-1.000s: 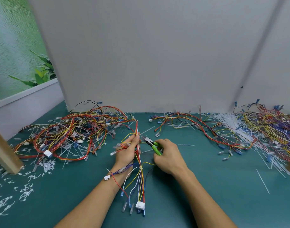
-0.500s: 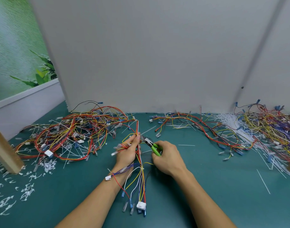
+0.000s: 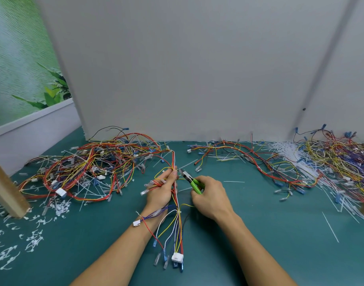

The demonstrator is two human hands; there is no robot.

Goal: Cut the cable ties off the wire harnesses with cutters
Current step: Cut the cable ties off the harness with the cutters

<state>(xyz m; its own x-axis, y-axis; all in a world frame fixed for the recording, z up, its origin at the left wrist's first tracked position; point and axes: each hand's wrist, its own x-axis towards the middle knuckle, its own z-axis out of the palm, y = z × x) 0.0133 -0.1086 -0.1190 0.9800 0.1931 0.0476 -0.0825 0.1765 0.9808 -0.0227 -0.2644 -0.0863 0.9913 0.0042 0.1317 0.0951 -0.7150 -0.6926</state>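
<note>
My left hand (image 3: pixel 161 187) grips a wire harness (image 3: pixel 177 215) of red, yellow, white and blue wires at the table's middle. The harness runs from the far pile, through my fingers, down to a white connector (image 3: pixel 177 258) near me. My right hand (image 3: pixel 211 198) holds green-handled cutters (image 3: pixel 192 181), whose dark jaws point left and up at the bundle just by my left fingertips. Whether the jaws touch a tie I cannot tell.
A big tangle of harnesses (image 3: pixel 90 168) lies at the left, another harness (image 3: pixel 249 159) at centre right, and a dense pile with white ties (image 3: pixel 331 162) at far right. Cut tie scraps (image 3: pixel 32 234) litter the green mat. A wooden post (image 3: pixel 6 188) stands at left; a grey wall closes the back.
Both hands have stayed almost still. The cutters' jaws have edged slightly closer to the bundle at my left fingertips.
</note>
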